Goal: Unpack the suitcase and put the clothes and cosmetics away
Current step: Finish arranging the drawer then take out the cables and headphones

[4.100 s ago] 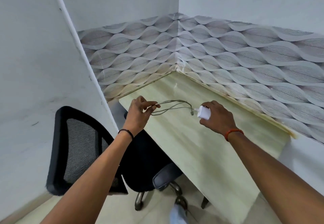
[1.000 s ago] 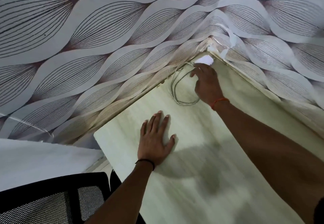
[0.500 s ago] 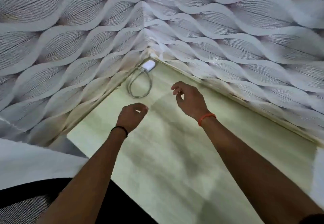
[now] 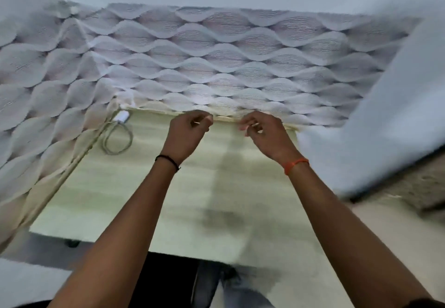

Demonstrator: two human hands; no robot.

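Observation:
A white charger plug [image 4: 121, 116] with its grey cable [image 4: 118, 140] coiled in a loop lies in the far left corner of the pale wooden desk [image 4: 149, 199]. My left hand [image 4: 186, 133] hovers over the middle of the desk with fingers loosely curled and nothing in it. My right hand [image 4: 266, 133] hangs beside it, to the right, fingers also loosely curled and empty. Both hands are well clear of the charger. No suitcase, clothes or cosmetics are in view.
Wave-patterned wallpaper [image 4: 216, 66] lines the walls behind and left of the desk. A white wall panel [image 4: 397, 115] closes the right side. A black chair [image 4: 168, 281] sits under the desk's near edge. The picture is blurred by head motion.
The charger and cable, held in both hands earlier, now lie in the desk corner. Both hands have pulled back from it and drifted right; the view has swung right too.

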